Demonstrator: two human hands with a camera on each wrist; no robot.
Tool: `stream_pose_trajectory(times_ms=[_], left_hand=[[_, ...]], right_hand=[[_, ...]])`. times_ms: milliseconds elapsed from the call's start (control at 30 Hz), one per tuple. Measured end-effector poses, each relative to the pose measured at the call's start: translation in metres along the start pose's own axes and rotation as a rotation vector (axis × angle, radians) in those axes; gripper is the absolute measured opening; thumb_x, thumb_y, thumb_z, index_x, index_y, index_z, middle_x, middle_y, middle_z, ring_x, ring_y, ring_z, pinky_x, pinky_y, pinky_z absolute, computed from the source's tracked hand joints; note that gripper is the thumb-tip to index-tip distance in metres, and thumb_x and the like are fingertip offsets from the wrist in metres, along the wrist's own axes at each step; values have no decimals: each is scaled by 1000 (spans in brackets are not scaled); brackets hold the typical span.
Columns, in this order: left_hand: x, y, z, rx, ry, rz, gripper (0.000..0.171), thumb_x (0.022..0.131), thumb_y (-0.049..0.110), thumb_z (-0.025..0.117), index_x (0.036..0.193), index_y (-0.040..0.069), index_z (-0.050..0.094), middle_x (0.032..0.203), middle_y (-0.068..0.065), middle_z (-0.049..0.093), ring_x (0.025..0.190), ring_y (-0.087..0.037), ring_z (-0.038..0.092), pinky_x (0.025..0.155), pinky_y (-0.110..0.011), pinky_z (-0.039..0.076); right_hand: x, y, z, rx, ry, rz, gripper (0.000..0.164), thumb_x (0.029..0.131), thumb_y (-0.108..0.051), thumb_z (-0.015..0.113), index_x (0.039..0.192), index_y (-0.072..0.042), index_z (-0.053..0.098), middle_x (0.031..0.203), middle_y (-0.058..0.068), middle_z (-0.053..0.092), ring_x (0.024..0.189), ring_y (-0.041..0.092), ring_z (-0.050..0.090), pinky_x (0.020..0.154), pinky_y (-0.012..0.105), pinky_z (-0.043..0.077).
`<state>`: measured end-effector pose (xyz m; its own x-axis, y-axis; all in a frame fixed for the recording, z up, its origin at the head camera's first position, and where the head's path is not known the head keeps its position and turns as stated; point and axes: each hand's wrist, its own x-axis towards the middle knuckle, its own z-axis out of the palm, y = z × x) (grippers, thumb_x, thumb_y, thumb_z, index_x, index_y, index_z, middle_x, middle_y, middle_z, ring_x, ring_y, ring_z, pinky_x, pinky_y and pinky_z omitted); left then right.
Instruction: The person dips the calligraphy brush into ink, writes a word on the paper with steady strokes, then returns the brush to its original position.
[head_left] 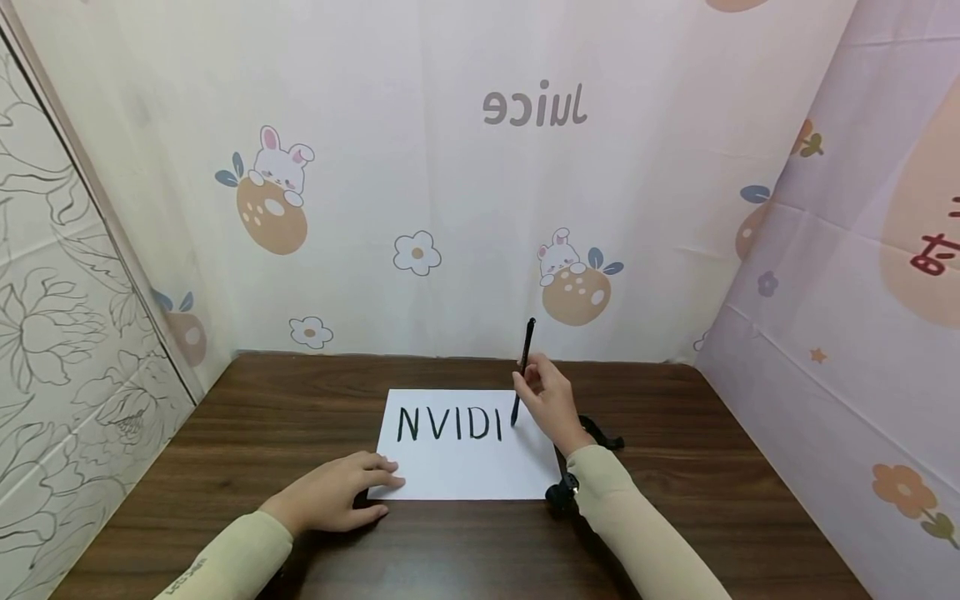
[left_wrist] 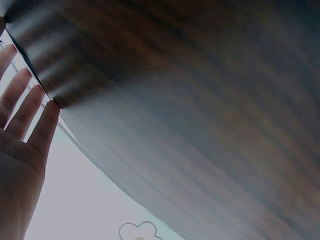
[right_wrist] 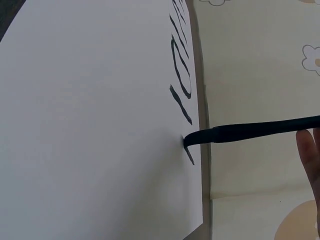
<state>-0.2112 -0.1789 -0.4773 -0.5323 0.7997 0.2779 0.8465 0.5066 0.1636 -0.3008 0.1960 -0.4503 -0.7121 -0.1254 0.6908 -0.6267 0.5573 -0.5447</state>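
A sheet of white paper (head_left: 465,475) lies on the table, bearing black letters (head_left: 450,424) that read NVIDI. My right hand (head_left: 550,398) pinches a black brush pen (head_left: 527,346), held nearly upright over the right part of the sheet. Seen from the right wrist, the soft tip of the brush pen (right_wrist: 240,132) bends against the paper (right_wrist: 100,125), with a short dark stroke beside it. My left hand (head_left: 337,492) rests at the sheet's lower left, fingertips on the paper and palm side down. From the left wrist, the fingers of the left hand (left_wrist: 25,150) appear spread and fairly straight.
The brown wooden table (head_left: 300,408) backs onto a pale curtain (head_left: 450,167) printed with rabbits, fruit and flowers. More printed fabric hangs at both sides. A black strap (head_left: 600,433) and a small black device (head_left: 561,496) sit around the right wrist.
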Motion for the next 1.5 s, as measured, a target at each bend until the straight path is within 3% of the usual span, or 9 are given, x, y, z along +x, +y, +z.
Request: stream_pose_trajectory(times_ms=[433, 733, 1100, 1500], left_hand=[[-1, 0, 1, -2, 8, 7, 33, 93, 29, 72, 124, 18, 71, 127, -5, 64, 117, -22, 60, 95, -42, 52], [-1, -2, 3, 10, 26, 16, 33, 92, 30, 73, 123, 19, 72, 126, -3, 64, 117, -20, 60, 95, -41, 52], [-1, -1, 3, 2, 15, 14, 33, 93, 30, 72, 124, 19, 71, 127, -4, 64, 116, -21, 60, 94, -42, 53], [-1, -1, 2, 5, 23, 19, 33, 92, 30, 72, 123, 19, 71, 126, -4, 64, 116, -21, 60, 94, -42, 53]], right_hand=[[-5, -4, -2, 6, -8, 31, 20, 96, -8, 67, 113, -1, 59, 84, -2, 55, 77, 14, 55, 62, 27, 53], [-10, -4, -3, 37, 5, 36, 21, 94, -6, 69, 112, -8, 59, 82, -3, 56, 76, 13, 55, 60, 28, 53], [-12, -11, -4, 45, -4, 65, 22, 93, -5, 69, 113, -2, 60, 81, -3, 57, 75, 14, 55, 59, 26, 51], [-12, -14, -4, 68, 2, 67, 22, 93, -5, 70, 112, -9, 59, 80, -4, 57, 75, 14, 55, 58, 26, 51]])
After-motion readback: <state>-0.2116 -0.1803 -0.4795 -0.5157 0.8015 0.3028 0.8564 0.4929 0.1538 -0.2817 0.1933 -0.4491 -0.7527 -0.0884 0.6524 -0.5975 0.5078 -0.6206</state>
